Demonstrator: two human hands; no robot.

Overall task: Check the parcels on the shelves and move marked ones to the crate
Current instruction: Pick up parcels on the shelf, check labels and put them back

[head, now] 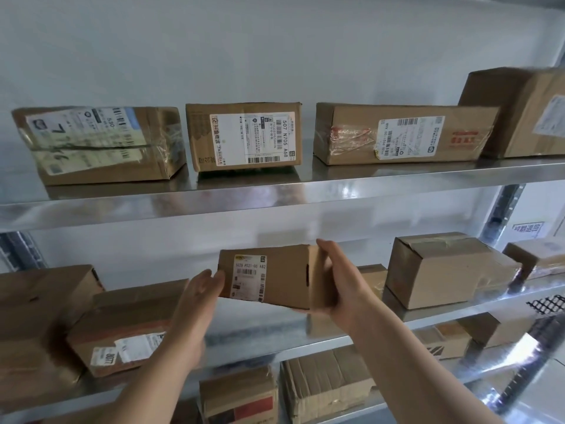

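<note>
A small brown parcel (275,275) with a white label reading "5029 P021-00 A82" is lifted in front of the middle shelf (275,341). My right hand (333,283) grips its right end, thumb on top and fingers underneath. My left hand (198,298) is open, its fingertips touching the parcel's left edge. The label faces me. No crate is in view.
The top shelf (275,197) carries several labelled boxes: a taped one (101,145), a "507 N705 A68" box (244,136), a long box (403,134). Other parcels sit on the middle shelf at left (122,328) and right (449,270), with more on the shelf below (324,384).
</note>
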